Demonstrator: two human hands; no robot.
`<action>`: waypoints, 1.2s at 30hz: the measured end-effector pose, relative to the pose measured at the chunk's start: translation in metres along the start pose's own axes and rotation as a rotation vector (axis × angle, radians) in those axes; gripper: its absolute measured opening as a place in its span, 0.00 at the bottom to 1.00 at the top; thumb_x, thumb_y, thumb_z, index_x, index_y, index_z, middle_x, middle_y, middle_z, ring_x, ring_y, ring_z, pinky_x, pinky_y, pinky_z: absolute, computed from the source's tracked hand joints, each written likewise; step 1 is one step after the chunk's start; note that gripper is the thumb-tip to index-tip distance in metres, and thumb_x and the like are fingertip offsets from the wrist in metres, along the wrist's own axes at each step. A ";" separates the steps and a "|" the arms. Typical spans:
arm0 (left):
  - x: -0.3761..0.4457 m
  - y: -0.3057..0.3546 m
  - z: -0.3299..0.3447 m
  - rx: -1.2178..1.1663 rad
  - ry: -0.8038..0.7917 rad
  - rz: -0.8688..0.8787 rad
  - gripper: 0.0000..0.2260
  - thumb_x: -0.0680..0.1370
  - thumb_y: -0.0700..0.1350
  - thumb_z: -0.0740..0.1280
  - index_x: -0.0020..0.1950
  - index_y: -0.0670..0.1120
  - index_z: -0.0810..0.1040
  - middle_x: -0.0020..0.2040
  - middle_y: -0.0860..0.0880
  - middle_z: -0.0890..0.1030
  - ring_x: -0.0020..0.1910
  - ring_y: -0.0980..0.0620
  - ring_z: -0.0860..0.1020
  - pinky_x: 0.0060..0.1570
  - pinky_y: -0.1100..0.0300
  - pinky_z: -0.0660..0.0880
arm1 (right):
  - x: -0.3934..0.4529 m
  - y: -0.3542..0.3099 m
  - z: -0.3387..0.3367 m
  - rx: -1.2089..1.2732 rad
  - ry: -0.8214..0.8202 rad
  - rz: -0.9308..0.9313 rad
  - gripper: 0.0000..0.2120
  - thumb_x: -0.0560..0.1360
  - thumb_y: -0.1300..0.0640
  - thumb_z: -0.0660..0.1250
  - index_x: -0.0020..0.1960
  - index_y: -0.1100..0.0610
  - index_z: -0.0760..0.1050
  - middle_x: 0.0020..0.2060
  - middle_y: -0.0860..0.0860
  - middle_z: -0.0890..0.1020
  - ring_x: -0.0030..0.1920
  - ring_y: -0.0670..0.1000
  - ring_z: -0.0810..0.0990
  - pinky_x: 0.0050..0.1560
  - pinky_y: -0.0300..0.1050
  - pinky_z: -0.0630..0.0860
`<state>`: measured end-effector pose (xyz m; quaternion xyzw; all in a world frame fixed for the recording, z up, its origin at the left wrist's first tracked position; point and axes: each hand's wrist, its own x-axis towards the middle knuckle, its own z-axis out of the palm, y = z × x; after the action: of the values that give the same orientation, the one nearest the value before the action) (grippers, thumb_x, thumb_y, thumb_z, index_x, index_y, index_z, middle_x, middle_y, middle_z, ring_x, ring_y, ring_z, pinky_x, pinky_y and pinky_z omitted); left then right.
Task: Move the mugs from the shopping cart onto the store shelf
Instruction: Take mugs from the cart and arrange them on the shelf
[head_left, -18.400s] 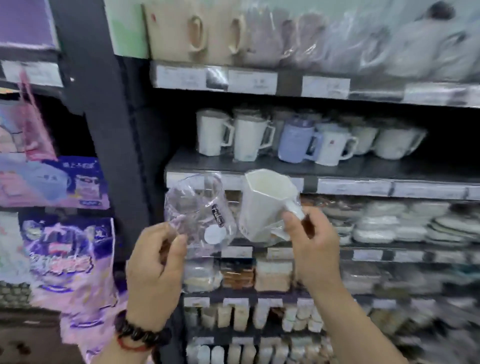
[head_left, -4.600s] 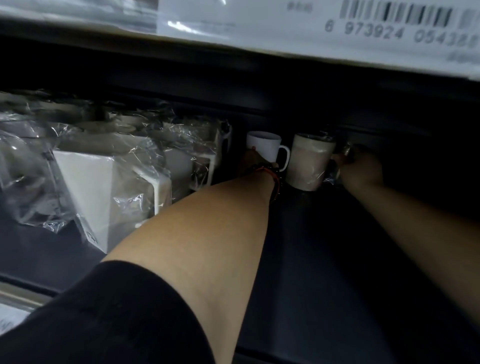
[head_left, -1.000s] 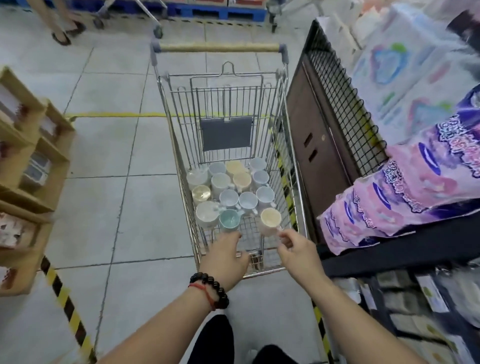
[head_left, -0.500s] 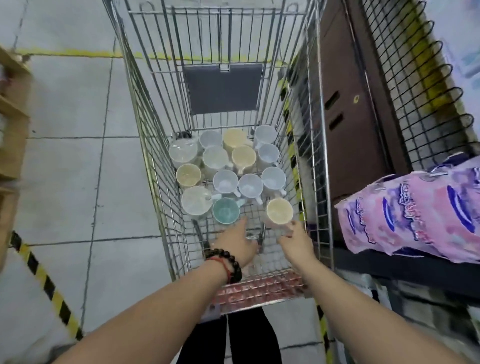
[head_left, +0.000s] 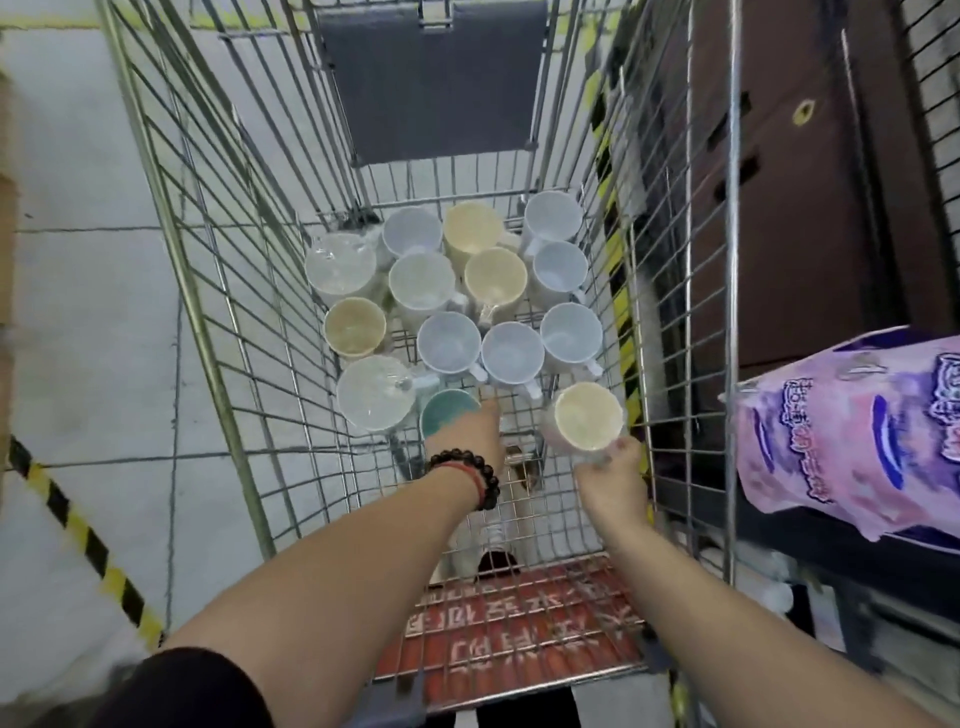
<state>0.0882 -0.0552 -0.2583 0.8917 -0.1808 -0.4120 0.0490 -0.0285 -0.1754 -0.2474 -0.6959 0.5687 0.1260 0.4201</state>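
Both hands have reached deeper: left hand (head_left: 470, 428) gripping teal mug (head_left: 445, 412), right hand (head_left: 612, 475) cream mug (head_left: 587, 423).

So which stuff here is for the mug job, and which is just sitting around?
For the job:
- shopping cart
- teal mug at the left hand
- cream mug at the right hand
- the other mugs

Just around:
- purple packages
- brown box
- striped floor tape
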 end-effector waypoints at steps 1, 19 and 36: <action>-0.004 -0.002 0.003 0.035 -0.008 0.010 0.21 0.77 0.37 0.58 0.68 0.51 0.65 0.49 0.44 0.80 0.47 0.42 0.80 0.47 0.47 0.79 | 0.001 -0.001 0.000 0.003 0.015 0.001 0.25 0.75 0.64 0.64 0.68 0.60 0.59 0.47 0.55 0.76 0.35 0.49 0.72 0.29 0.39 0.62; -0.038 -0.039 0.045 -0.640 0.256 -0.342 0.13 0.77 0.46 0.67 0.54 0.49 0.65 0.46 0.49 0.78 0.39 0.49 0.79 0.36 0.54 0.77 | 0.002 0.027 0.003 -0.396 0.105 -0.209 0.06 0.73 0.54 0.66 0.47 0.50 0.69 0.50 0.52 0.74 0.42 0.53 0.73 0.39 0.46 0.73; -0.068 -0.041 0.003 -0.649 0.472 -0.163 0.11 0.82 0.48 0.59 0.61 0.45 0.72 0.48 0.49 0.76 0.47 0.47 0.75 0.44 0.55 0.72 | -0.026 -0.005 -0.015 -0.089 0.060 -0.222 0.08 0.78 0.49 0.65 0.49 0.53 0.78 0.41 0.47 0.80 0.40 0.50 0.78 0.38 0.46 0.76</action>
<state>0.0570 0.0079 -0.2211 0.9115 0.0460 -0.2344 0.3349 -0.0372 -0.1690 -0.2194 -0.7759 0.4945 0.0829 0.3827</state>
